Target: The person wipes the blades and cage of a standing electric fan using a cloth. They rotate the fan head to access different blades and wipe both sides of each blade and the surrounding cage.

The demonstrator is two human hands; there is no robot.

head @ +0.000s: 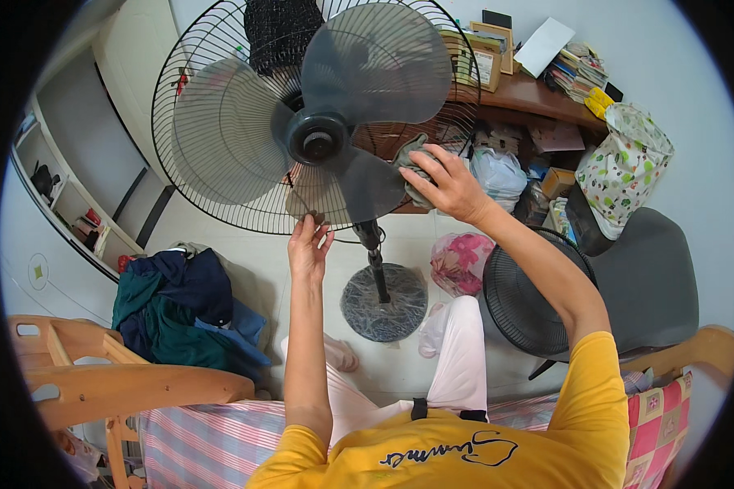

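A pedestal fan stands before me with its front off, showing three dark translucent blades (376, 64) and the hub (318, 142) against the wire rear grille (203, 214). My right hand (449, 186) grips a crumpled grey-green cloth (415, 160) at the outer edge of the lower right blade (370, 183). At the bottom rim of the grille is my left hand (311, 244), its fingers closed around the wires. Something dull grey-brown shows through the wires just above that hand; I cannot tell what it is. The round base (384, 327) is wrapped in clear plastic.
The detached front grille (529, 293) leans on a grey chair (654, 281) at right. Beside the base lies a pink patterned bag (460, 263). Clothes (183, 312) are heaped at left by a wooden bed frame (140, 394). A cluttered brown desk (544, 101) stands behind the fan.
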